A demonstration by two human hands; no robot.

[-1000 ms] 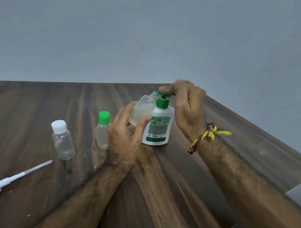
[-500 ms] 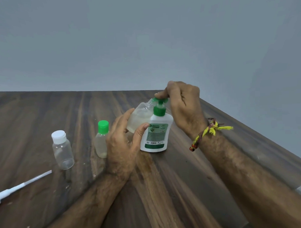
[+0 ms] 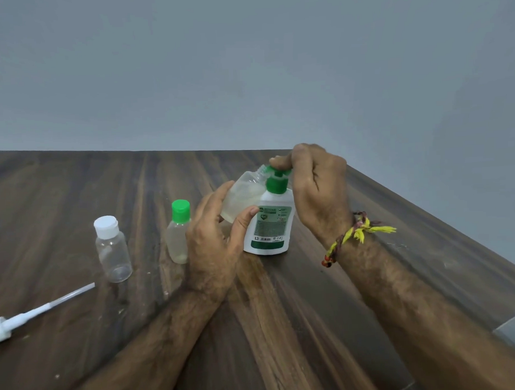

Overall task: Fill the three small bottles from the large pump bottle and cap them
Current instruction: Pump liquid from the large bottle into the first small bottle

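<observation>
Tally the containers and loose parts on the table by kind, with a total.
Large pump bottle: 1
Small bottles, capped: 2, white cap, green cap
Small bottle, uncapped, tilted to the pump spout in the left hand: 1
Loose white sprayer head with tube: 1
Total: 5

Lots of bare tabletop (image 3: 298, 324) near the front, between the two arms. On the left, in the way: a white-capped bottle (image 3: 112, 249), a green-capped bottle (image 3: 178, 232) just beside the left hand (image 3: 214, 243), and a white pump tube (image 3: 35, 312) lying flat. Open room behind, up to the far edge.
</observation>
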